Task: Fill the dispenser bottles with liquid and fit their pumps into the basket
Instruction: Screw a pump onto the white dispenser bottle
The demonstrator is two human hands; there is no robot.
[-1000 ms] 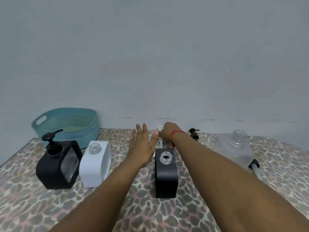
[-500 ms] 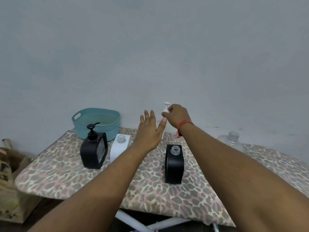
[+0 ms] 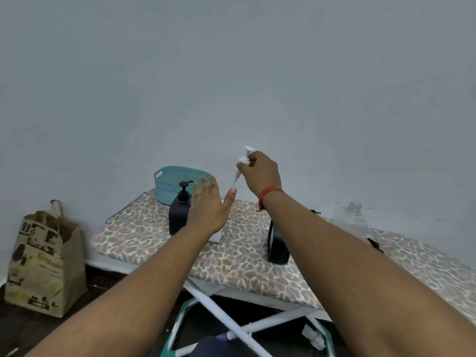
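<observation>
My right hand (image 3: 261, 172) is raised above the board and holds a white pump (image 3: 244, 161), whose tube hangs down towards my left thumb. My left hand (image 3: 210, 207) hovers open, fingers spread, over the white dispenser bottle (image 3: 215, 236), which is mostly hidden behind it. A black bottle with its pump fitted (image 3: 179, 210) stands to the left. Another black bottle (image 3: 277, 247) stands partly behind my right forearm. The teal basket (image 3: 177, 181) sits at the board's far left end. A clear bottle (image 3: 351, 219) with no cap stands at the right.
The bottles stand on a leopard-print ironing board (image 3: 231, 258) with white legs (image 3: 231, 320), against a grey wall. A brown paper bag (image 3: 43, 258) stands on the floor at the left. A small black pump (image 3: 315, 212) lies near the clear bottle.
My right hand has lifted the white pump up off the board. My left hand rose with it. The view has pulled back, showing the board's legs and the floor.
</observation>
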